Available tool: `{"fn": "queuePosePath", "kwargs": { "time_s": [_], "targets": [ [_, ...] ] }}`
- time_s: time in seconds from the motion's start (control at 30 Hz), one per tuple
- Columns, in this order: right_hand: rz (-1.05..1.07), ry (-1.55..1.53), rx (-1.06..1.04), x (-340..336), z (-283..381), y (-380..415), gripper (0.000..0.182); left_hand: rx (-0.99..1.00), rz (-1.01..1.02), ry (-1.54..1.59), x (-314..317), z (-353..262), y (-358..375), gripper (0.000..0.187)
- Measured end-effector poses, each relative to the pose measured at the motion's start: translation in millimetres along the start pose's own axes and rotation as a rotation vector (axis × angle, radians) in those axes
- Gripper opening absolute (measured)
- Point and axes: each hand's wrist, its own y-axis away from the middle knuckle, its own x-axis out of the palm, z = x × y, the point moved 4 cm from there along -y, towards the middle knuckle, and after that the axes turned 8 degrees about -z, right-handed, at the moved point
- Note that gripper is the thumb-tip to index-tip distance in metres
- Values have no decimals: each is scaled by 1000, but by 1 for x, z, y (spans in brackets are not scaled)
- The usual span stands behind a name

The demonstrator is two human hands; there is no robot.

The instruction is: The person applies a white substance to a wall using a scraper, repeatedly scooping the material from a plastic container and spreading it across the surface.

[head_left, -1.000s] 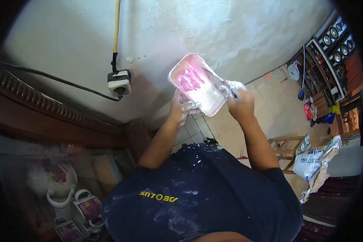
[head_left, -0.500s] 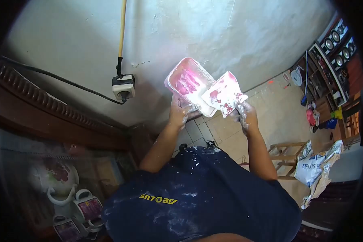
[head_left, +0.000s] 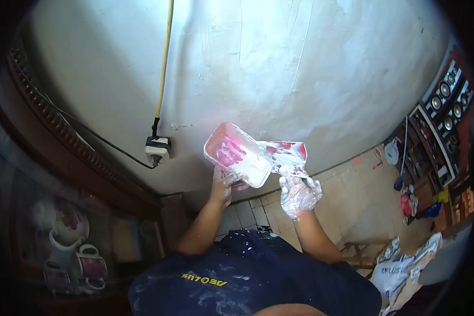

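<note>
My left hand (head_left: pixel 223 185), smeared with white paste, is closed around the lower side of a pink plastic tub (head_left: pixel 231 152). White paste coats the tub's inside and its near end. Just right of the tub, my right hand (head_left: pixel 300 197) grips the near edge of a flat red putty spreader (head_left: pixel 292 151), with its palm turned up and thickly coated in white. The spreader is streaked with paste, and its left edge meets or overlaps the tub's right rim. Both hands are in front of the plastered wall (head_left: pixel 332 68).
A power socket (head_left: pixel 157 150) hangs on the wall from a yellow conduit (head_left: pixel 166 63). To the left stands a dark wooden cabinet (head_left: pixel 42 142) with mugs behind glass. On the right are a shelf with speakers (head_left: pixel 445 105), a wooden stool (head_left: pixel 358 253) and a torn white bag (head_left: pixel 395 274).
The tub and both hands sit lower in view as the camera view has shifted upward. My right hand has rolled palm up, and the spreader has turned and tilted beside the tub.
</note>
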Motion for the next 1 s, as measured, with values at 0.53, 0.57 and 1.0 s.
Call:
{"fn": "queuePosePath", "kwargs": {
  "time_s": [0.53,0.57,1.0],
  "targets": [
    [175,821,-404,138,48,-103,88,43,-362,-60,4,27,50,54],
    [277,732,-493,152,49,-113,95,52,-389,-60,1,29,53,54],
    [123,914,-750,239,50,-236,23,50,-423,-39,-17,14,99,48]
  ]
}}
